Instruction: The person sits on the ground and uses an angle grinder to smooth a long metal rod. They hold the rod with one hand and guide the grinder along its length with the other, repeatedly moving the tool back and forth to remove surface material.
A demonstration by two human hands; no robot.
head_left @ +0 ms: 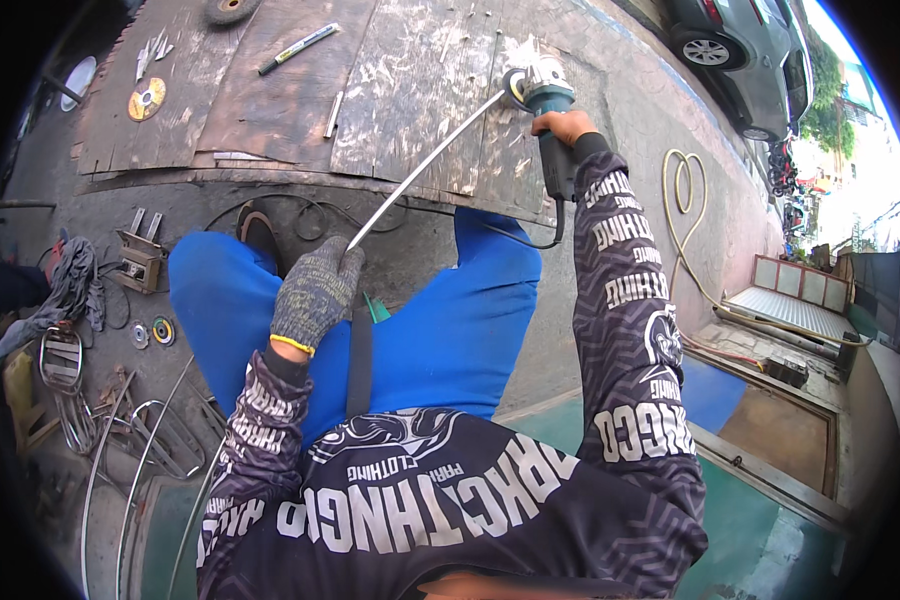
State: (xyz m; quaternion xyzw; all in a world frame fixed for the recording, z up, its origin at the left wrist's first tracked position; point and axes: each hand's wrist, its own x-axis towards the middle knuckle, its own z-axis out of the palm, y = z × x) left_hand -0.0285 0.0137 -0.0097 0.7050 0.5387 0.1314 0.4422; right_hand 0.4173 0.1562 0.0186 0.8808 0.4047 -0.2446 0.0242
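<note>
My left hand, in a grey knitted glove with a yellow cuff, is closed around the near end of a thin, pale metal rod. The rod slants up and to the right over a worn wooden board. Its far end meets the disc of an angle grinder; whether they touch, I cannot tell. My bare right hand is wrapped around the body of that teal and black angle grinder. A black cord runs from the grinder's lower end toward my knees.
On the board lie a marker pen, a loose cutting disc and small metal offcuts. Bent metal tubing and two discs lie at left. A hose crosses the ground at right, below a parked car.
</note>
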